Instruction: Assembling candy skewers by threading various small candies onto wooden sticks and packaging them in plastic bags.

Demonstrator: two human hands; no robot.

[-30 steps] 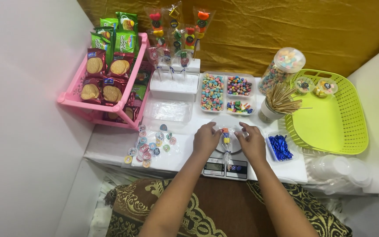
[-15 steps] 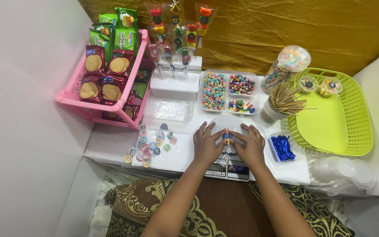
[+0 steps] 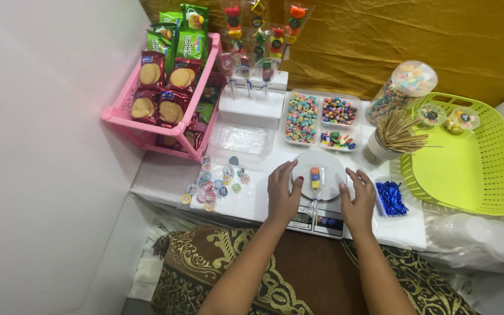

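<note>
White scale [image 3: 321, 204], candy skewer [image 3: 315, 178] lying on its pan. Left hand [image 3: 281, 195] and right hand [image 3: 358, 198] flank it, fingers spread, holding nothing.

Pink rack [image 3: 125, 119] at 10 o'clock with green and maroon snack packs [image 3: 173, 70], lime-green basket [image 3: 497, 175] at 3, gold backdrop cloth [image 3: 392, 41] at 12, brown-and-gold patterned cloth [image 3: 275, 274] at 6, white worktop [image 3: 164, 178].

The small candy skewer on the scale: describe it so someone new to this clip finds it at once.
Start at the white table and find the kitchen scale at its front edge, between the left hand and right hand. On its round white platform lies the candy skewer, a short stack of coloured cubes in clear wrap, lying flat, unlike the upright skewers behind.
</note>
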